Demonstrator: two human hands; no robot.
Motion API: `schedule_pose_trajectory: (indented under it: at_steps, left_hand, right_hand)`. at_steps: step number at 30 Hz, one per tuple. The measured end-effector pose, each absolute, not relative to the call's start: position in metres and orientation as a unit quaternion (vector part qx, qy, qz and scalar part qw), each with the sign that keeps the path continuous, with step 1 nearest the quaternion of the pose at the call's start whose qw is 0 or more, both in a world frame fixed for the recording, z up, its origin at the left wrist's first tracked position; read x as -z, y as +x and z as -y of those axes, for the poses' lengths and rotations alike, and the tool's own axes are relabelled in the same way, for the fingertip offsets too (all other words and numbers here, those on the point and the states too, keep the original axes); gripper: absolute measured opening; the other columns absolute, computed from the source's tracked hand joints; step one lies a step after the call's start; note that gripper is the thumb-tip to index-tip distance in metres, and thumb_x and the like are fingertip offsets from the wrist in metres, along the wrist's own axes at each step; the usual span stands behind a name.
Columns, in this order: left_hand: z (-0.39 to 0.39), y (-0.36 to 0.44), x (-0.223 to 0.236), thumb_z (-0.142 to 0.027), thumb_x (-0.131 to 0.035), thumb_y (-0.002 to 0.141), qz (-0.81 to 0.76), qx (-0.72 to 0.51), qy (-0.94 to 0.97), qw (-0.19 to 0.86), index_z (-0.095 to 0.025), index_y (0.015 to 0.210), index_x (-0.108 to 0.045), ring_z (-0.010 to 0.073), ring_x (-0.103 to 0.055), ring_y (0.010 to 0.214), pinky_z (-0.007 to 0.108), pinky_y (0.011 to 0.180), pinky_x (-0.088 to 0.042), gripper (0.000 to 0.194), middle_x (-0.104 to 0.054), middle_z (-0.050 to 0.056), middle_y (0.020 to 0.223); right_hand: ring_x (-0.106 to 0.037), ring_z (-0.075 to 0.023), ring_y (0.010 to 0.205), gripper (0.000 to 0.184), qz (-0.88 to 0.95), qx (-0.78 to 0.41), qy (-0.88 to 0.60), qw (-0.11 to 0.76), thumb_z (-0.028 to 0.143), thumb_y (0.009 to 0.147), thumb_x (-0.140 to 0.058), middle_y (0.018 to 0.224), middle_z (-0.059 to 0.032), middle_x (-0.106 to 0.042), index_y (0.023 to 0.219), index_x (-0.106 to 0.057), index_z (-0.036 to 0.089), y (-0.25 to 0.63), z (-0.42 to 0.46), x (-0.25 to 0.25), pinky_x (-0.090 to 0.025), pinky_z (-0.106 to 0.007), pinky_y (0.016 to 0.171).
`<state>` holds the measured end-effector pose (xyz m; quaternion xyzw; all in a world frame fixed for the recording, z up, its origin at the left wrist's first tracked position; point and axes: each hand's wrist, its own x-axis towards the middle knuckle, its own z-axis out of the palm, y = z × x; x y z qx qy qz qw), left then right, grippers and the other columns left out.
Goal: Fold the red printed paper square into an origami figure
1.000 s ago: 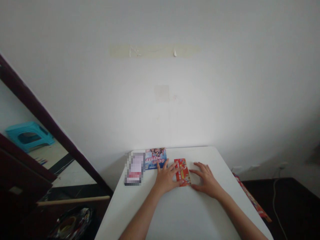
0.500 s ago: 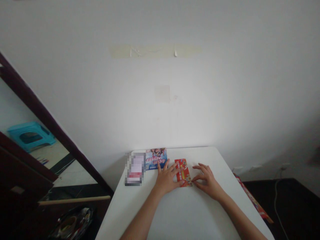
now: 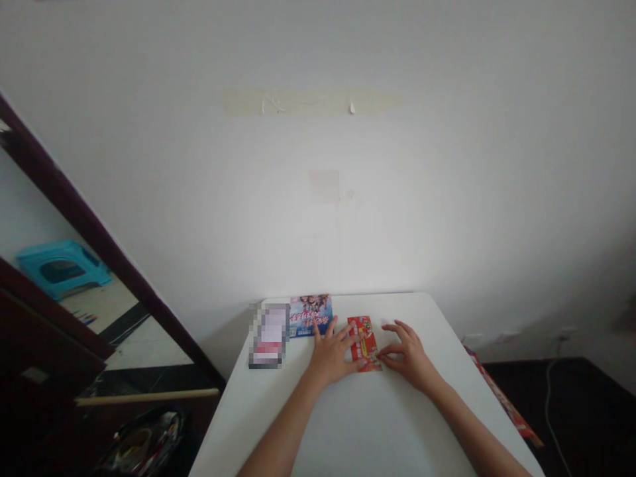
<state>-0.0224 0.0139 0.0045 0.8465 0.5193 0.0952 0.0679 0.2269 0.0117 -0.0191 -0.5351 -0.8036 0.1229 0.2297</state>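
Observation:
On the white table lies a red printed paper card [image 3: 366,339] with yellow lettering and small cartoon figures. My left hand [image 3: 328,354] rests flat with its fingers spread, some tips on the card's left side and others reaching the blue printed leaflet [image 3: 311,317]. At the card's lower right edge, the thumb and forefinger of my right hand [image 3: 410,361] are pinched together, the other fingers raised. Whatever sits between those fingertips is too small to make out.
A phone-like slab [image 3: 269,336], blurred by pixelation, lies at the table's [image 3: 368,424] left edge. The wall [image 3: 318,252] borders the far side. At left are a mirror reflecting a blue stool [image 3: 64,268] and a dark bag [image 3: 144,444] on the floor.
My right hand has shifted slightly left, and its pinched fingertips now overlap the red card's right edge. My left hand and the card have stayed in place.

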Motion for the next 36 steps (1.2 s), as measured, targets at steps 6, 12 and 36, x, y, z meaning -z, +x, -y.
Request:
schedule_pose_trajectory:
  at_steps: [6,12,36]
  left_hand:
    - [-0.015,-0.023,-0.004,-0.080,-0.040,0.081,-0.520,-0.096,0.845,0.079,-0.053,0.140,-0.042,0.0399,-0.014,0.148,0.079,0.107,0.010,0.066,-0.036,-0.007,0.157]
    - [-0.014,-0.023,-0.006,-0.076,-0.043,0.083,-0.519,-0.086,0.847,0.076,-0.050,0.142,-0.042,0.0400,-0.013,0.148,0.078,0.108,0.010,0.064,-0.036,-0.004,0.158]
    - [-0.016,-0.024,0.000,-0.076,-0.044,0.083,-0.515,-0.102,0.847,0.078,-0.054,0.139,-0.042,0.0394,-0.014,0.148,0.078,0.107,0.011,0.061,-0.036,-0.007,0.157]
  right_hand:
    - [-0.032,-0.0332,0.139,0.012,0.794,-0.102,-0.551,0.236,0.039,0.082,-0.067,0.137,-0.0010,-0.054,0.088,-0.078,0.037,0.223,-0.030,0.018,-0.031,-0.056,0.112]
    - [-0.033,-0.0326,0.138,0.014,0.778,-0.091,-0.570,0.248,0.039,0.084,-0.065,0.134,-0.0010,-0.056,0.090,-0.078,0.038,0.218,-0.049,0.018,-0.032,-0.056,0.111]
    - [-0.039,-0.0309,0.131,0.020,0.715,-0.030,-0.632,0.298,0.042,0.088,-0.059,0.128,-0.0048,-0.055,0.094,-0.077,0.036,0.195,-0.078,0.020,-0.031,-0.054,0.109]
